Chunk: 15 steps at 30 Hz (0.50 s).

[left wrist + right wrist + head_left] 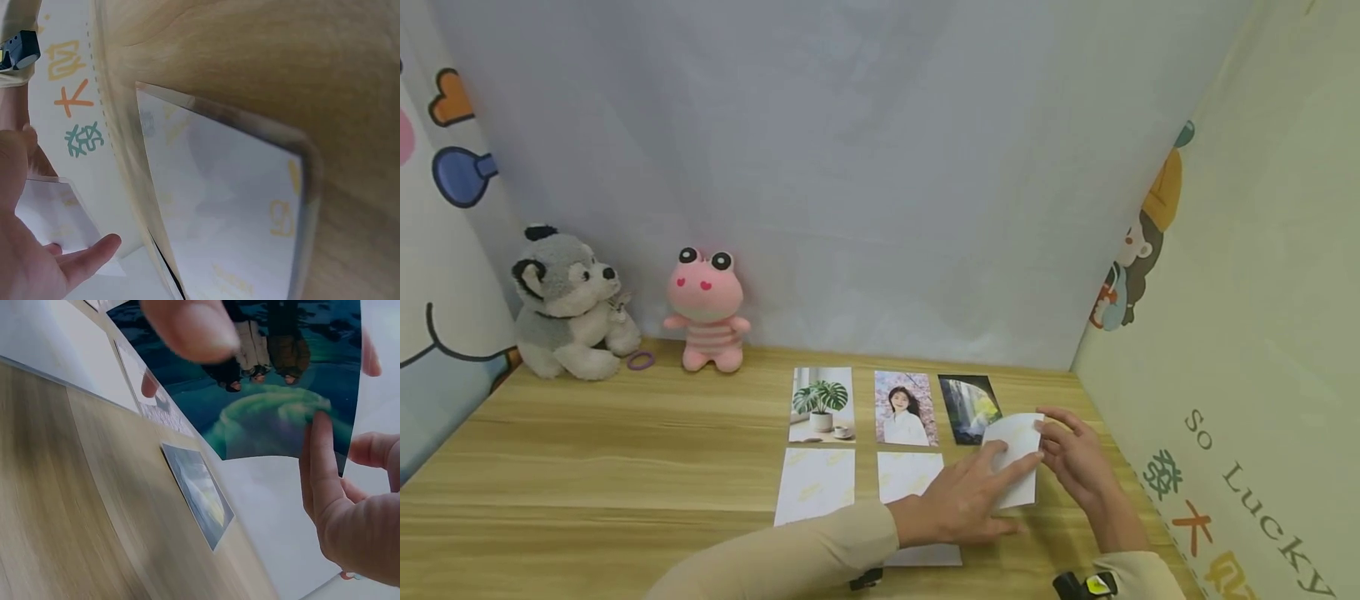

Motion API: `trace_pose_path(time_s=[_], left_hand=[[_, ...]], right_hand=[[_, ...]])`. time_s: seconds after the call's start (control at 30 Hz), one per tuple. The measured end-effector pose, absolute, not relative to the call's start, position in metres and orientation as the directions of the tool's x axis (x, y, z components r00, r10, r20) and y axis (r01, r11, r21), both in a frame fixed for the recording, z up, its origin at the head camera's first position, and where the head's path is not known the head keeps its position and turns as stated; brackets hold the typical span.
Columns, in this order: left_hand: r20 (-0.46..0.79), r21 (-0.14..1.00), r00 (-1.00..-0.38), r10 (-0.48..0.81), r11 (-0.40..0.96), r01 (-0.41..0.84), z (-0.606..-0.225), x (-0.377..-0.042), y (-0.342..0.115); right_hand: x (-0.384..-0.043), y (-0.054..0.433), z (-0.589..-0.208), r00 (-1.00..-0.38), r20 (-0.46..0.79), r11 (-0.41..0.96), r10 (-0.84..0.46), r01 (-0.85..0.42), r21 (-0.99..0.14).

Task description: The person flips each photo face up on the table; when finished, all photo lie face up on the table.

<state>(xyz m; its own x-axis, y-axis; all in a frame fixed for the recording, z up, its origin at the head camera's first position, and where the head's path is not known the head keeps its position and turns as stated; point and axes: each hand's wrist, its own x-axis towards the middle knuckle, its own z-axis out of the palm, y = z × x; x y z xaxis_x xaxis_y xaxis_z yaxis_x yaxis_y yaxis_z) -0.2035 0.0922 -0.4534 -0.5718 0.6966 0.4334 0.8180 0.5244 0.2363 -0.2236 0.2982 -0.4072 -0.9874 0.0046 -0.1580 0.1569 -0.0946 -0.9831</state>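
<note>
My faraway left hand (958, 500) and right hand (1081, 467), pinching one raised photo (1017, 428), dark landscape print (964, 400) near its eleven o'clock

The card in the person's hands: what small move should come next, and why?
Perhaps turn the lifted card picture side up: the head view shows its white back, the three far photos all lie picture up, and the right hand pinches the card's edge.

**Back-left corner occupied**

Grey-white plush dog (576, 308) sits back left on the wood-grain table (625, 450). Pink frog-like plush (706, 312), striped body, upright to its right. Purple ring (641, 361) between, nearer the dog. Pale cloth backdrop (865, 167) behind. Right panel (1262, 333): printed girl (1129, 258), "So Lucky" lettering (1262, 508).
</note>
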Motion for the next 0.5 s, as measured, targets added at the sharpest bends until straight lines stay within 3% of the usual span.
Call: trace_pose_path(time_s=[0.23,0.5], left_hand=[[0.502,0.206,-0.528,0.685,0.498,0.843,-0.4552,-0.2079,0.0908],[0.523,0.266,-0.490,0.697,0.413,0.871,-0.4494,-0.2130,0.0855]], right_hand=[[-0.2246,0.2910,-0.4070,-0.988,-0.153,-0.115,0.004,0.151,-0.982],[-0.2235,0.2889,-0.4115,-0.991,-0.134,-0.102,-0.019,0.135,-0.986]])
